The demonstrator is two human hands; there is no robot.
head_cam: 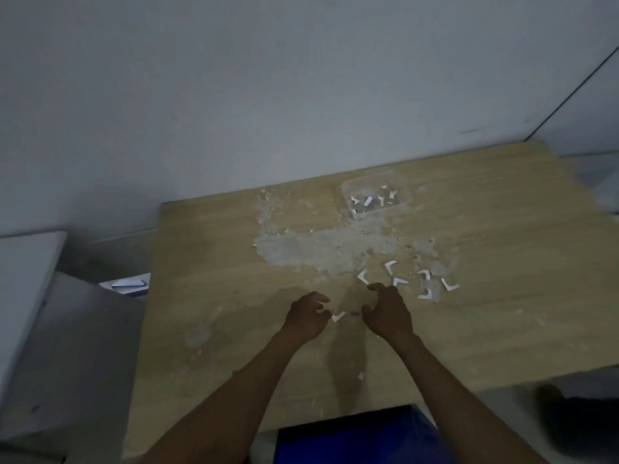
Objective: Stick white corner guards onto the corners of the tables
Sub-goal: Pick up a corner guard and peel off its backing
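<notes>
A light wooden table (214,296) fills the middle of the view. My left hand (306,314) hovers over its centre with curled fingers, pinching one end of a white L-shaped corner guard (337,317). My right hand (388,311) is just right of that guard, its fingers arched and spread, with nothing in its grasp. Several more loose white corner guards (399,281) lie on the table just beyond and to the right of my right hand. The picture is dim and blurred.
A clear plastic box (402,182) holding more guards stands at the back of the table. A rough whitish patch (318,246) covers the table's middle. A wall runs behind, white furniture (26,262) stands to the left, and something blue (351,433) sits below the near edge.
</notes>
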